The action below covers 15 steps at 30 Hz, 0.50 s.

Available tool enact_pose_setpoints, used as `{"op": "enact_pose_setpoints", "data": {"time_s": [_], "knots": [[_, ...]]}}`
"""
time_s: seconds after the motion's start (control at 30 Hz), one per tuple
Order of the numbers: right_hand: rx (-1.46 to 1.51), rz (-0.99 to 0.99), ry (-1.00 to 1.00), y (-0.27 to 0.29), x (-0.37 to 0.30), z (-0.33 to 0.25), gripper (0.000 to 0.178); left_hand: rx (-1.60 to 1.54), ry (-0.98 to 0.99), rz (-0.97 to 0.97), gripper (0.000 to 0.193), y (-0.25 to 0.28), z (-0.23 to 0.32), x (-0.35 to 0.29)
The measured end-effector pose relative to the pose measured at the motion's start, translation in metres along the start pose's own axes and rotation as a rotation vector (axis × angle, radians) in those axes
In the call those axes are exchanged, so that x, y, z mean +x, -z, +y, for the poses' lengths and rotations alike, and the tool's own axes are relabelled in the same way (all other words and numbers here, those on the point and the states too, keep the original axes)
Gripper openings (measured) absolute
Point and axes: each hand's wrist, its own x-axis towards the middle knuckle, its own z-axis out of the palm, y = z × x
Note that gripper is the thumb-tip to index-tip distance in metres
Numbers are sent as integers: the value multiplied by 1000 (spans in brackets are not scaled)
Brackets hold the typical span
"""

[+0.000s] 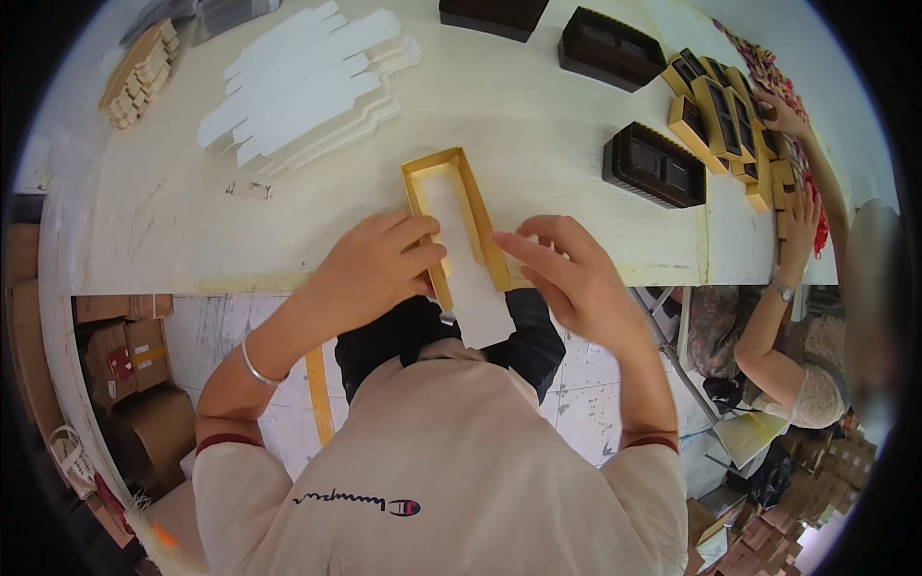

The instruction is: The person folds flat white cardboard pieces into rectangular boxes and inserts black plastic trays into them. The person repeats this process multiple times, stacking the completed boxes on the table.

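A long, narrow card box [471, 197] with gold walls and a pale inside lies in front of me. Its far end is folded up, while its near end reaches over the table edge and looks unclosed. My left hand [379, 259] grips the left wall, with fingers bent over it. On the other side, my right hand [567, 274] has its fingers apart, one fingertip at the outside of the right wall. Whether that fingertip presses the card I cannot tell.
A stack of flat white card blanks [303, 82] lies far left, near stacked tan card pieces [141, 72]. Dark plastic trays [655, 165] stand to the right. Beyond them are piled gold boxes with dark inserts [715, 115] and a co-worker's hands [799, 216].
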Motion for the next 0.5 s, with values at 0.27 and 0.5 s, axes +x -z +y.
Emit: {"op": "enact_pose_setpoints", "data": {"time_s": [0.27, 0.5], "knots": [[14, -160, 176, -16, 4, 24, 35, -95, -29, -4, 40, 2, -3, 3], [41, -18, 132, -40, 11, 17, 18, -228, -4, 140, 21, -24, 1, -2]]}}
